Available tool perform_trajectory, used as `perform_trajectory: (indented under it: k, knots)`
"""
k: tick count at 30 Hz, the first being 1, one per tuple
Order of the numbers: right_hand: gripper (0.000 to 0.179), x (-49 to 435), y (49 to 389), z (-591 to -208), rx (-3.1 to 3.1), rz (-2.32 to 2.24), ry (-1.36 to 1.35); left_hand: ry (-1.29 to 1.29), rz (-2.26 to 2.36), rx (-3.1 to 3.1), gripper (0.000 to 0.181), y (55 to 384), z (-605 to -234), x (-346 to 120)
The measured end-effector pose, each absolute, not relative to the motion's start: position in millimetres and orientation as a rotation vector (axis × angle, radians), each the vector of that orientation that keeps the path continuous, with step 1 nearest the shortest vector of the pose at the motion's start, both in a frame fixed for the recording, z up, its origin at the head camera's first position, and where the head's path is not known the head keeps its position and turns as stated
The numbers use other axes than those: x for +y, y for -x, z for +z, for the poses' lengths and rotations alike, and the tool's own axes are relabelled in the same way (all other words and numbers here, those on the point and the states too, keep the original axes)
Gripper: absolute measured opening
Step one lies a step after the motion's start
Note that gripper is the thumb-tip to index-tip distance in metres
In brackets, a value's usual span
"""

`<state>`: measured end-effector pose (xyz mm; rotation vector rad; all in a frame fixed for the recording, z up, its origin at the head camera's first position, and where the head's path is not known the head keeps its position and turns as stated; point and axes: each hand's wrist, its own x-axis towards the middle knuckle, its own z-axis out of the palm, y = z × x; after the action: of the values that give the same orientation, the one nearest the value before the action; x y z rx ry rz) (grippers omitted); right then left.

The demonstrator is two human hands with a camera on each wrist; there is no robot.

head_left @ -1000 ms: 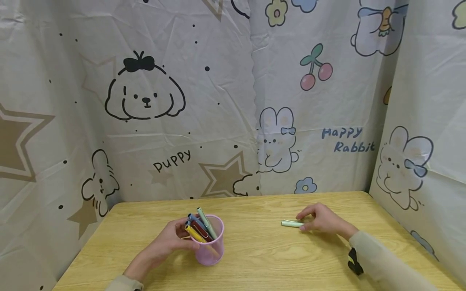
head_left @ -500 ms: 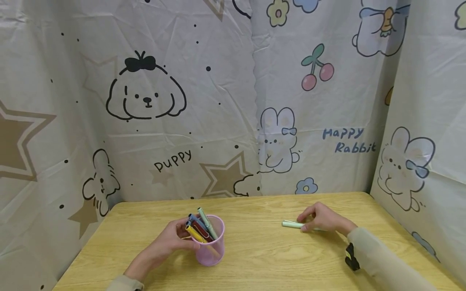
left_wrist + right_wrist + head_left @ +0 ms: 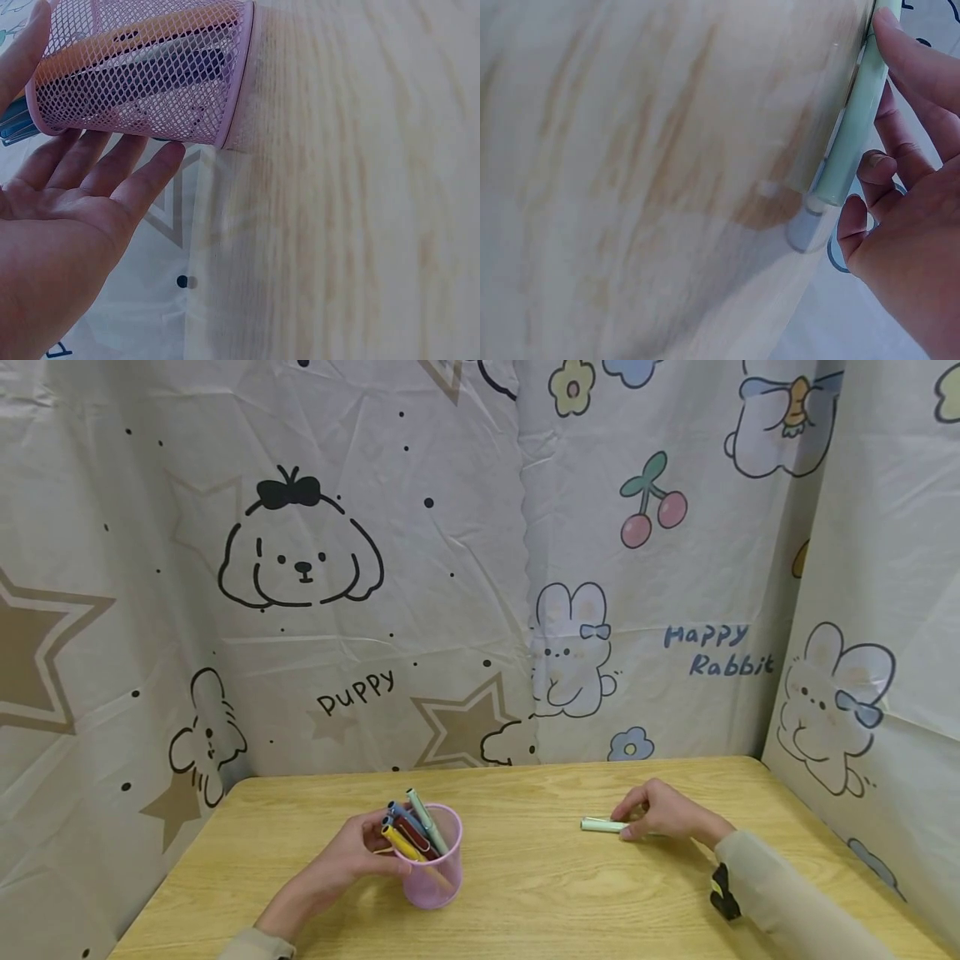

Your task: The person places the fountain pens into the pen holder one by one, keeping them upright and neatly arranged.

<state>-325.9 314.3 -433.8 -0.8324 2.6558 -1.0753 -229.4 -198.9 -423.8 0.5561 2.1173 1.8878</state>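
My left hand (image 3: 348, 853) grips a pink mesh pen cup (image 3: 433, 892), thumb on the near side and fingers behind it. The cup stands upright on the table, holding several pens: a light green pen (image 3: 427, 823), a yellow pen (image 3: 401, 842), a dark red one and blue ones. In the left wrist view, fingertips touch the mesh wall (image 3: 161, 82) and an orange-yellow barrel shows through it. Over to the right, my right hand (image 3: 666, 812) pinches another light green pen (image 3: 600, 826) between thumb and fingers. That pen (image 3: 851, 139) lies along the tabletop, its middle partly hidden by the hand.
The wooden table (image 3: 525, 893) has a printed curtain (image 3: 450, 568) close behind its back edge and along both sides. Bare tabletop lies between the cup and the right hand.
Over the last second my right hand and the green pen have barely shifted; the pen's rear end now shows past the fingers. The left hand and cup have stayed in place.
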Motion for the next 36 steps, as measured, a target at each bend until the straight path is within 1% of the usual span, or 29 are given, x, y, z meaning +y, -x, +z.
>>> perform_trajectory:
  k: [20, 31, 36]
  knots:
    - [0.018, 309.9, 316.9, -435.0, 2.67, -1.079, 0.845, -0.587, 1.891, 2.121, 0.067, 228.8, -425.4, -199.3]
    - [0.017, 305.5, 311.2, -434.4, 2.65, -1.096, 0.919, -0.578, 1.893, 2.124, 0.067, 229.4, -425.3, -199.2]
    - [0.017, 302.2, 306.8, -433.4, 2.657, -1.096, 0.856, -0.566, 1.885, 2.125, 0.067, 229.3, -424.6, -199.3]
